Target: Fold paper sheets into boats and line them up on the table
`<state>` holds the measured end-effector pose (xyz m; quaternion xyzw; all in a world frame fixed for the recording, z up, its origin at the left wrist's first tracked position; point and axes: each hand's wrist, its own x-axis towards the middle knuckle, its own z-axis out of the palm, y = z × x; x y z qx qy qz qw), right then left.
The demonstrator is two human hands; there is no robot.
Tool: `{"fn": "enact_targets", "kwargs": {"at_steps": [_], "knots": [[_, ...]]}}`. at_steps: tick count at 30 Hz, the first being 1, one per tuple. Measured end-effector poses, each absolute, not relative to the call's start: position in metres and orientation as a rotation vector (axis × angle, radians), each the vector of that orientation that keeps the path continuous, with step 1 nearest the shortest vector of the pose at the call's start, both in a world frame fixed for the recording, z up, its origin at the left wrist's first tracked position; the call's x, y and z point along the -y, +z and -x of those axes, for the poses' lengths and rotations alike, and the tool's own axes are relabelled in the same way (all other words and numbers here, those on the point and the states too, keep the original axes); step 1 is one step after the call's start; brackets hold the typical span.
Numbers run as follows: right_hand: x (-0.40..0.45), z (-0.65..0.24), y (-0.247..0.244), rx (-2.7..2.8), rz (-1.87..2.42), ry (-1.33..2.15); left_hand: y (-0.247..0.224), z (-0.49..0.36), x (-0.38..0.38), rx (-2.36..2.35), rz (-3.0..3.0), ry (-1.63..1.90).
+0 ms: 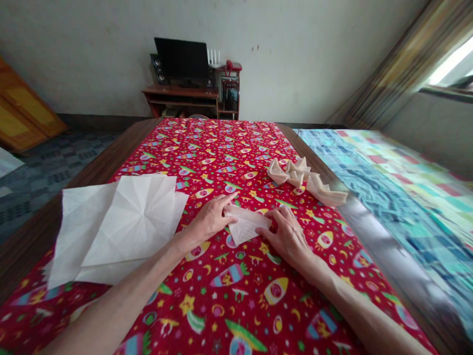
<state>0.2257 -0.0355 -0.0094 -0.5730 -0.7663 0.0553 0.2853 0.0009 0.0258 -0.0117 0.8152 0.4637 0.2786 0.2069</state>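
Between my two hands, low over the red patterned cloth, is a small folded piece of white paper [244, 226] with a point toward me. My left hand [212, 215] grips its left corner between thumb and fingers. At the right corner, my right hand [287, 234] pinches it with the thumb on top and the fingers curled behind. Creased white paper sheets [138, 222] lie spread in a loose stack left of my left forearm. Beyond my right hand stand several folded paper shapes [295, 172], and a longer folded paper piece [325, 191] rests nearer the table's right edge.
The red cloth [229, 148] with rockets and stars covers a dark wooden table [107, 153]. To the right is a bed with a checked blue cover [332, 158]. A desk with a monitor [183, 59] and red telephone [232, 65] stands by the far wall.
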Motion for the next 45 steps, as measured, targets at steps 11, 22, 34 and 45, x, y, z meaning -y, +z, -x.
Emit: {"fn": "enact_targets", "kwargs": {"at_steps": [11, 22, 34, 45], "knots": [[0.025, -0.23, -0.006, 2.144, 1.446, 0.32, -0.001, 0.0, -0.02, -1.221, -2.297, 0.78], [-0.004, -0.227, -0.006, 2.322, 1.165, 0.194, -0.005, 0.005, -0.011, -1.314, -2.472, 0.758], [-0.007, -0.217, -0.006, 2.206, 1.142, 0.349, -0.006, -0.004, -0.013, -1.314, -2.468, 0.795], [0.007, -0.232, -0.007, 2.427, 0.986, -0.007, 0.004, 0.011, 0.006, -1.166, -2.852, 0.585]]}}
